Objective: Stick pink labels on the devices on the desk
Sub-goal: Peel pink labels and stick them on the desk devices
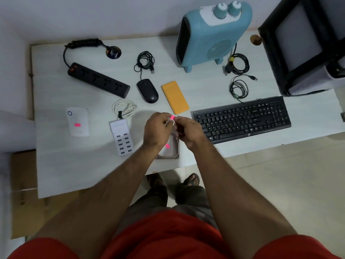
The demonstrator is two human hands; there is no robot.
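My left hand [157,127] and my right hand [188,131] meet above the desk's front middle, both pinching a small pink label [172,117] with a pale backing strip. Below them lies a hard drive [172,149] with a pink label [167,146] stuck on it, partly hidden by my wrists. A white flat device [77,121] at the left carries another pink label [77,125]. Without labels in view: white USB charging hub [122,139], black mouse [147,90], orange power bank [175,97], black keyboard [241,118], black power strip [99,80], blue heater [212,32].
The white desk [61,165] holds coiled black cables [145,61] near the mouse, more cables [238,64] by the heater, and a white cable [124,108]. A black monitor [306,43] stands at the far right. My feet [191,181] are below the desk's front edge. A cardboard box [24,193] sits left.
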